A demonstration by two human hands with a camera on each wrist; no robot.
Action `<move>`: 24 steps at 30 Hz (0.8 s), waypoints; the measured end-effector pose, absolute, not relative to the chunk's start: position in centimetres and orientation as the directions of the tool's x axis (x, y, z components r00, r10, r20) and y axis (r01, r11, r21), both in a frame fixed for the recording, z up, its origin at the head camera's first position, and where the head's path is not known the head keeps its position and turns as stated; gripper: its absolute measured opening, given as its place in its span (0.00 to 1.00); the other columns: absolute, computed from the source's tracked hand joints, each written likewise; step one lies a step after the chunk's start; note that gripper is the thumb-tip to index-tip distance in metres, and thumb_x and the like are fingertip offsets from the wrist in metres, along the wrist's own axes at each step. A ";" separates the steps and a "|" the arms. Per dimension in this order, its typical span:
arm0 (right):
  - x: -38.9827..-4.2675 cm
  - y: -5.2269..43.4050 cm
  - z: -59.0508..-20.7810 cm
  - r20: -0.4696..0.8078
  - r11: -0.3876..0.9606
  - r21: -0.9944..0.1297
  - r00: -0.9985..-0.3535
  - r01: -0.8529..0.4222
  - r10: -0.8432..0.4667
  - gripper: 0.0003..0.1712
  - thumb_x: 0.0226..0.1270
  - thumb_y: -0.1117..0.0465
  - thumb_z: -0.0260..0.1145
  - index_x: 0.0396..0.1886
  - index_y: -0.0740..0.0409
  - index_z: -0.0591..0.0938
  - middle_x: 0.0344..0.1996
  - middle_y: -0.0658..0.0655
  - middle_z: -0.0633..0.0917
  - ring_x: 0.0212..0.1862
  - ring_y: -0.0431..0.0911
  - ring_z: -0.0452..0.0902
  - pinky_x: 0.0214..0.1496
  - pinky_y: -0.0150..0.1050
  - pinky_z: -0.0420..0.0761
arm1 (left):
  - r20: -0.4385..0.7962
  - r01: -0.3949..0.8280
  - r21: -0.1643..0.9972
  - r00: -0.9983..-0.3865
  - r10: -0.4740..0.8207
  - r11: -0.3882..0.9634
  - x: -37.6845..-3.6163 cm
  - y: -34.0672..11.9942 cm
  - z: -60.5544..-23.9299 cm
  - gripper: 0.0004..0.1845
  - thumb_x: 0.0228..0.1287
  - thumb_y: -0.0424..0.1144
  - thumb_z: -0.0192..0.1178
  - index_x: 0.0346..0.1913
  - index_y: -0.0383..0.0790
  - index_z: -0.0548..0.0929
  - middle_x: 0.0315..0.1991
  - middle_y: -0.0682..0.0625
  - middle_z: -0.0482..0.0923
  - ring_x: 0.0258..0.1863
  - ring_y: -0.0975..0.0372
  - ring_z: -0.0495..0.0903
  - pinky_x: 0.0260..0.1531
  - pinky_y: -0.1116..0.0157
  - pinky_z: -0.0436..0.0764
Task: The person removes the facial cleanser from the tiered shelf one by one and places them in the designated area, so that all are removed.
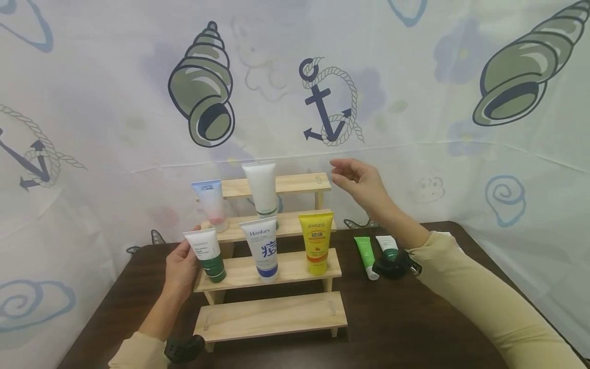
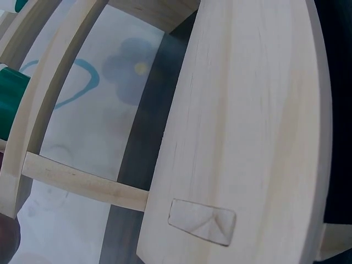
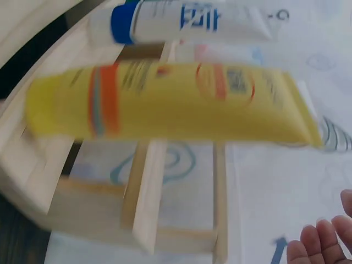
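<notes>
Yellow tube (image 1: 316, 243) is standing, long axis near-vertical, right of centre on the wooden rack (image 1: 272, 315), down-left of my nearer right hand (image 1: 361, 185), hovering empty, fingers loosely bent; left hand (image 1: 181, 269) is sitting centre-left behind the green-and-white tube (image 1: 206, 254), grip unclear.

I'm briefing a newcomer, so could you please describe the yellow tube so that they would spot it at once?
On the dark table is a wooden stand. On its second shelf from the bottom, the yellow tube stands at the right end. Unlike the white-blue tube and white-green tube to its left, its body is bright yellow.
</notes>
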State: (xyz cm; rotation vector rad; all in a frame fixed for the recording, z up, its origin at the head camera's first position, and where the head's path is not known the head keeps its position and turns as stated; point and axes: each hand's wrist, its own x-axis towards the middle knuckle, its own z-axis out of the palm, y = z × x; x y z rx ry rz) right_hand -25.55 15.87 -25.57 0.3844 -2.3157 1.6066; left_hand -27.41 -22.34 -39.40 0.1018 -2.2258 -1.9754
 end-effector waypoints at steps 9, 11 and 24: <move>-25.9 11.4 -23.9 0.318 0.265 -0.899 -0.936 -0.348 -0.150 0.24 0.70 0.64 0.62 0.65 0.61 0.74 0.52 0.62 0.81 0.49 0.44 0.76 0.55 0.29 0.80 | 0.098 0.074 0.988 -0.979 -0.179 0.136 -27.7 -22.3 -39.6 0.26 0.75 0.40 0.50 0.71 0.35 0.65 0.76 0.49 0.57 0.79 0.58 0.50 0.79 0.57 0.50; -26.1 10.7 -23.6 0.294 0.265 -0.906 -0.941 -0.330 -0.167 0.25 0.70 0.63 0.63 0.65 0.60 0.74 0.52 0.61 0.81 0.51 0.46 0.77 0.58 0.34 0.80 | 0.100 0.078 0.989 -0.979 -0.177 0.127 -27.8 -22.2 -39.6 0.26 0.75 0.40 0.51 0.71 0.35 0.65 0.76 0.49 0.57 0.79 0.59 0.50 0.79 0.58 0.50; -27.8 7.6 -22.8 0.194 0.257 -0.937 -0.963 -0.239 -0.189 0.26 0.69 0.62 0.64 0.66 0.60 0.73 0.55 0.62 0.80 0.56 0.51 0.77 0.64 0.42 0.80 | 0.078 0.057 0.991 -0.981 -0.176 0.122 -27.7 -22.4 -39.6 0.27 0.75 0.44 0.51 0.73 0.40 0.64 0.76 0.50 0.57 0.79 0.59 0.50 0.79 0.58 0.50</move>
